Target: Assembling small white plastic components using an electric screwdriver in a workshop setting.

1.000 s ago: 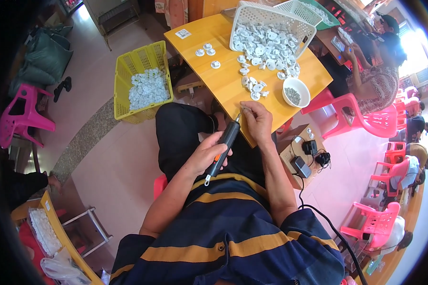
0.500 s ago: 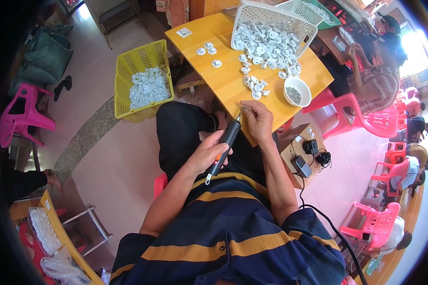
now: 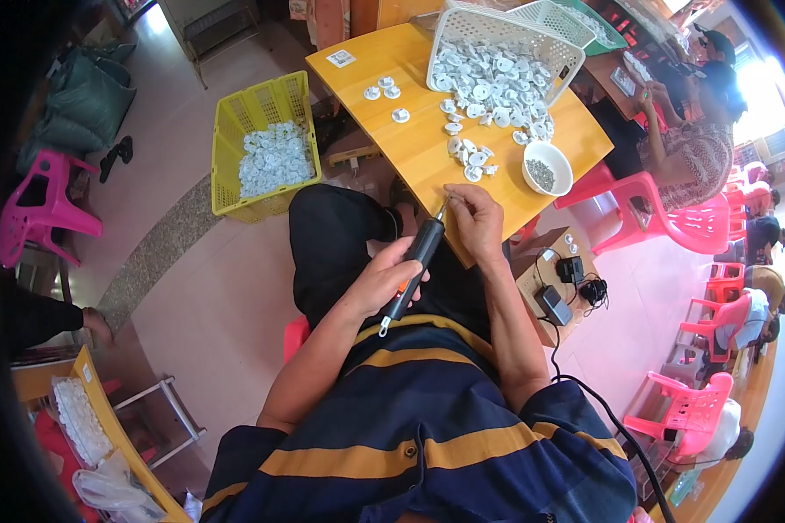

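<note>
My left hand [image 3: 382,279] is wrapped round a black electric screwdriver [image 3: 426,242] with an orange switch and a hanging loop at its rear end. Its bit points up and away, over the near edge of the yellow wooden table [image 3: 366,83]. At the bit's tip, the thumb and fingers of my right hand [image 3: 478,225] are pinched together; what they hold is too small and hidden to name. Just beyond lie several loose white plastic parts [image 3: 474,159]. To their right stands a white bowl [image 3: 564,172] of small metal pieces, which look like screws [image 3: 541,176].
A tilted white basket [image 3: 433,65] spills white parts at the back. Several lie apart at the table's left. A yellow crate [image 3: 221,157] of pale parts stands on the floor. Adapters and cables [image 3: 553,305] sit on a box at right. Another person [image 3: 689,166] sits beyond, near pink chairs.
</note>
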A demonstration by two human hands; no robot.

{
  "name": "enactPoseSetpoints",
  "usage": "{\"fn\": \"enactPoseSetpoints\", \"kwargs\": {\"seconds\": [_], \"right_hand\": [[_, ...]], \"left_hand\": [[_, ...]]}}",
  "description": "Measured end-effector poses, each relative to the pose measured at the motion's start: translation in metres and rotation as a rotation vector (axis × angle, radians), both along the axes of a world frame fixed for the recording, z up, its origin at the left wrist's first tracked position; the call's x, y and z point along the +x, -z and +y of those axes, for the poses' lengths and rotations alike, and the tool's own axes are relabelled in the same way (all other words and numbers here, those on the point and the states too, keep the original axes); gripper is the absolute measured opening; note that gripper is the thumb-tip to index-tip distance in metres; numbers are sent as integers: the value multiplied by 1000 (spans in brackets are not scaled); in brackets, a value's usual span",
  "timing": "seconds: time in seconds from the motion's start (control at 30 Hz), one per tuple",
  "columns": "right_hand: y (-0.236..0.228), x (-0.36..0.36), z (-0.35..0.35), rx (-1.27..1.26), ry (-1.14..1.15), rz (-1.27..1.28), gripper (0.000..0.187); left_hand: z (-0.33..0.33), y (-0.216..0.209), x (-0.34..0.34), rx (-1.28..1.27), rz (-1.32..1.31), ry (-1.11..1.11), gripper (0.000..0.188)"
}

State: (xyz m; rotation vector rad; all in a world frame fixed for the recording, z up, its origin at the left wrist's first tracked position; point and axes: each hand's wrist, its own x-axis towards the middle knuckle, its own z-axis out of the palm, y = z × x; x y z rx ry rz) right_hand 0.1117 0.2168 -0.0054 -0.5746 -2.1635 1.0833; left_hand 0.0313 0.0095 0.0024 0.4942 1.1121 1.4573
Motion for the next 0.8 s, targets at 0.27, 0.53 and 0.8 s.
{"fn": "enactPoseSetpoints", "kwargs": {"seconds": [0.27,0.53,0.8], "right_hand": [[4,0,1,-40,2,-12,21],[6,1,0,-72,15,-38,20],[2,-5,4,-741,-30,159,24]], "left_hand": [[0,2,0,18,-55,7,45],[-1,1,3,22,-121,-3,50],[-2,0,-9,159,-370,9,47]]}}
